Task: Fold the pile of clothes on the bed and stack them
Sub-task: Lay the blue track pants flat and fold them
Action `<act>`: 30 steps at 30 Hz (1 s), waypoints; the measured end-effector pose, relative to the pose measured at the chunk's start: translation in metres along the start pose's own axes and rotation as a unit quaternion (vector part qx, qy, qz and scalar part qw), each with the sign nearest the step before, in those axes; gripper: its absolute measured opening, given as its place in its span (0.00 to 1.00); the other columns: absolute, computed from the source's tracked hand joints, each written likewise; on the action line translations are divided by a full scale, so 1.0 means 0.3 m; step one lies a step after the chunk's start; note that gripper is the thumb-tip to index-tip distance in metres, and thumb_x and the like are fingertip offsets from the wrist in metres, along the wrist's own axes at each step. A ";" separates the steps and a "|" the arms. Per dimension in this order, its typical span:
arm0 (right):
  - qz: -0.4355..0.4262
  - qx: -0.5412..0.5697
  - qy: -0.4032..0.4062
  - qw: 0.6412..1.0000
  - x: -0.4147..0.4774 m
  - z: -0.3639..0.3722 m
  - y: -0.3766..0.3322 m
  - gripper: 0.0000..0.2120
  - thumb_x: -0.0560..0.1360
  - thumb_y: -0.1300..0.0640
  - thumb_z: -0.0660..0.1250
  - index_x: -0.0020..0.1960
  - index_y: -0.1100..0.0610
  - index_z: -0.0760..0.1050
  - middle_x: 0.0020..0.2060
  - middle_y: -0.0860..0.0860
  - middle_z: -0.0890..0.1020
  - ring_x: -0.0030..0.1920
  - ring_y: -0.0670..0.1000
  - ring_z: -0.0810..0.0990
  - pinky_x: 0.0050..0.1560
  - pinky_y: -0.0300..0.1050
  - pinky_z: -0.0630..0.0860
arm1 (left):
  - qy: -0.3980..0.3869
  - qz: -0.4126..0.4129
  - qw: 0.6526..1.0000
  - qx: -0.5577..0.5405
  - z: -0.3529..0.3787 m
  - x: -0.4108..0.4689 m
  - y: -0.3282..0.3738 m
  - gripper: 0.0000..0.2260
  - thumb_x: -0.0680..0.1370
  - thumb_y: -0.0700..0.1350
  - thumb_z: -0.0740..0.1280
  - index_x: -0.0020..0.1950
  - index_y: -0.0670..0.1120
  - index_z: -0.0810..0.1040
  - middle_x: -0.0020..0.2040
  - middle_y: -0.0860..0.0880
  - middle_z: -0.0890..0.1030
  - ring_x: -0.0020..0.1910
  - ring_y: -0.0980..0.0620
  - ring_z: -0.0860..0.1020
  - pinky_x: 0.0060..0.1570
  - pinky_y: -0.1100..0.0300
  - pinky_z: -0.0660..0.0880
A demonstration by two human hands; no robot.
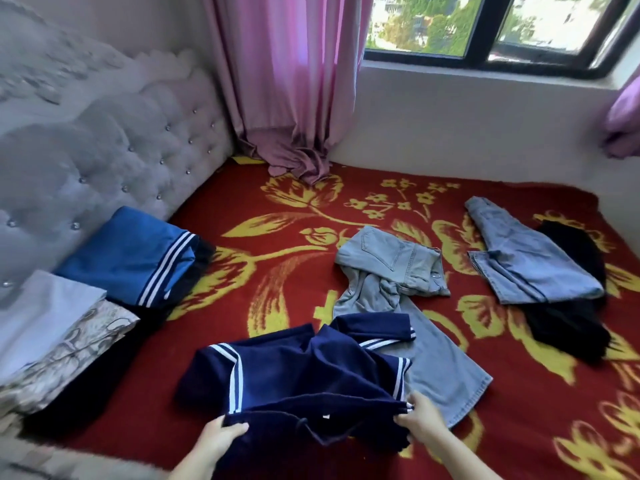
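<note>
A navy garment with white stripes (294, 375) lies crumpled at the near edge of the red and yellow blanket (277, 216). My left hand (218, 441) grips its near edge on the left, and my right hand (420, 415) pinches the same edge on the right. Rumpled light grey jeans (391, 271) lie just beyond it, partly under the navy cloth. Farther right, light blue jeans (530, 258) rest on a black garment (571, 320). At the left, a folded blue piece with white stripes (131, 254) sits on dark cloth by the headboard.
A grey tufted headboard (104, 150) runs along the left. Folded pale and patterned bedding (52, 334) lies at the near left. A pink curtain (287, 81) hangs down onto the far corner of the bed, below a window (485, 26) and white wall.
</note>
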State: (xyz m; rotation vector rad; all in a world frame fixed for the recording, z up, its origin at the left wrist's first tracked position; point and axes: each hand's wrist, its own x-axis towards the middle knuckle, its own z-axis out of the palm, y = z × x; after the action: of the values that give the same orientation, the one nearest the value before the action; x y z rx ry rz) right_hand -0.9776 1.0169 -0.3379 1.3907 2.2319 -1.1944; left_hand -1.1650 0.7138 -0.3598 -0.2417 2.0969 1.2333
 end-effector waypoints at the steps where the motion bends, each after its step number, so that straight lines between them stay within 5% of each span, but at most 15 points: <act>1: -0.004 -0.006 -0.010 1.000 0.000 0.010 0.000 0.13 0.68 0.63 0.70 0.39 0.55 0.65 0.31 0.50 0.75 0.25 0.50 0.74 0.22 0.39 0.69 | 0.000 -0.012 1.000 -0.001 -0.004 -0.004 -0.018 0.06 0.69 0.27 0.69 0.45 0.32 0.80 0.33 0.45 0.79 0.40 0.47 0.76 0.30 0.69 0.73; 6: -0.032 -0.133 -0.098 0.986 0.030 0.033 -0.050 0.11 0.70 0.60 0.68 0.43 0.52 0.66 0.39 0.48 0.73 0.31 0.45 0.72 0.24 0.35 0.68 | -0.054 0.009 0.995 0.087 -0.050 0.012 -0.052 0.09 0.69 0.30 0.71 0.33 0.43 0.79 0.27 0.53 0.79 0.39 0.50 0.76 0.28 0.74 0.70; 8: -0.058 -0.231 -0.145 0.960 0.055 0.012 -0.133 0.12 0.70 0.58 0.68 0.40 0.51 0.64 0.40 0.47 0.71 0.31 0.44 0.71 0.27 0.36 0.67 | -0.099 0.030 0.981 0.162 -0.094 0.037 -0.010 0.07 0.67 0.40 0.72 0.31 0.47 0.77 0.28 0.54 0.78 0.36 0.52 0.76 0.33 0.69 0.71; 11: -0.131 -0.260 -0.052 0.955 0.083 -0.060 -0.406 0.15 0.72 0.57 0.67 0.35 0.52 0.61 0.36 0.48 0.71 0.33 0.50 0.73 0.31 0.41 0.65 | -0.079 0.147 0.956 0.242 -0.192 0.114 0.193 0.06 0.64 0.50 0.68 0.36 0.48 0.78 0.37 0.51 0.82 0.39 0.53 0.78 0.43 0.58 0.74; 14: -0.257 0.003 0.174 0.951 0.055 -0.175 -0.786 0.05 0.75 0.63 0.66 0.46 0.60 0.70 0.40 0.57 0.76 0.45 0.60 0.76 0.37 0.41 0.67 | 0.077 0.254 0.964 -0.001 -0.309 0.153 0.564 0.03 0.73 0.40 0.70 0.43 0.47 0.79 0.40 0.46 0.81 0.42 0.49 0.77 0.45 0.56 0.72; 15: -0.287 0.103 0.189 0.933 0.038 -0.213 -0.910 0.12 0.75 0.65 0.65 0.58 0.61 0.70 0.50 0.62 0.77 0.50 0.62 0.76 0.41 0.40 0.71 | 0.134 0.266 0.950 -0.094 -0.359 0.167 0.679 0.03 0.74 0.38 0.68 0.43 0.46 0.77 0.39 0.46 0.79 0.41 0.49 0.75 0.45 0.57 0.70; 17: -0.335 0.229 0.143 0.903 0.010 -0.269 -1.099 0.30 0.76 0.64 0.64 0.74 0.56 0.56 0.68 0.59 0.67 0.58 0.55 0.75 0.51 0.37 0.76 | 0.202 0.268 0.898 -0.284 -0.454 0.201 0.833 0.03 0.76 0.39 0.66 0.48 0.46 0.75 0.43 0.46 0.77 0.43 0.50 0.74 0.47 0.56 0.70; 19: -0.367 0.189 0.135 0.901 -0.004 -0.257 -1.182 0.34 0.76 0.62 0.64 0.76 0.52 0.51 0.72 0.53 0.60 0.61 0.48 0.71 0.60 0.46 0.75 | 0.202 0.256 0.866 -0.379 -0.520 0.257 0.864 0.19 0.77 0.42 0.65 0.67 0.47 0.68 0.59 0.45 0.73 0.55 0.50 0.73 0.57 0.56 0.70; 20: -0.372 0.141 0.140 0.907 -0.005 -0.228 -1.179 0.33 0.76 0.62 0.64 0.76 0.52 0.51 0.71 0.52 0.60 0.60 0.48 0.70 0.61 0.47 0.73 | 0.191 0.244 0.884 -0.350 -0.533 0.303 0.832 0.28 0.77 0.44 0.65 0.74 0.48 0.58 0.67 0.46 0.68 0.63 0.51 0.70 0.63 0.56 0.67; 22: -0.355 0.076 0.132 0.922 0.023 -0.125 -1.092 0.31 0.76 0.63 0.64 0.75 0.54 0.54 0.67 0.52 0.62 0.60 0.51 0.70 0.63 0.47 0.70 | 0.158 0.210 0.938 -0.224 -0.507 0.385 0.696 0.38 0.76 0.46 0.68 0.77 0.49 0.46 0.75 0.47 0.58 0.72 0.49 0.62 0.71 0.52 0.60; 25: -0.244 0.010 0.080 0.966 0.073 0.064 -0.846 0.30 0.75 0.63 0.64 0.74 0.58 0.57 0.65 0.59 0.66 0.63 0.57 0.71 0.63 0.45 0.66 | 0.098 0.122 0.985 -0.076 -0.420 0.479 0.398 0.42 0.73 0.46 0.71 0.77 0.48 0.46 0.76 0.43 0.57 0.73 0.43 0.61 0.72 0.47 0.58; 28: -0.081 -0.049 0.015 0.995 0.068 0.212 -0.574 0.27 0.75 0.61 0.63 0.73 0.58 0.60 0.65 0.61 0.68 0.54 0.54 0.75 0.43 0.36 0.71 | 0.040 -0.008 0.999 0.011 -0.345 0.480 0.114 0.43 0.71 0.46 0.73 0.77 0.41 0.49 0.74 0.38 0.60 0.72 0.40 0.62 0.71 0.48 0.59; 30: -0.012 -0.079 -0.010 0.997 0.033 0.276 -0.438 0.26 0.75 0.59 0.62 0.72 0.57 0.61 0.65 0.60 0.69 0.48 0.52 0.76 0.40 0.37 0.69 | 0.015 -0.064 0.997 0.032 -0.312 0.445 -0.033 0.42 0.69 0.45 0.74 0.75 0.37 0.55 0.71 0.36 0.65 0.69 0.39 0.66 0.69 0.49 0.62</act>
State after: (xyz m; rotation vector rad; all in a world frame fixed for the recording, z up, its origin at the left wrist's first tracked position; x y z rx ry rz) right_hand -1.1089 0.9340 -0.3292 1.2883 2.2801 -1.0090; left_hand -1.3035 0.6542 -0.4224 -0.3615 2.1082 1.0924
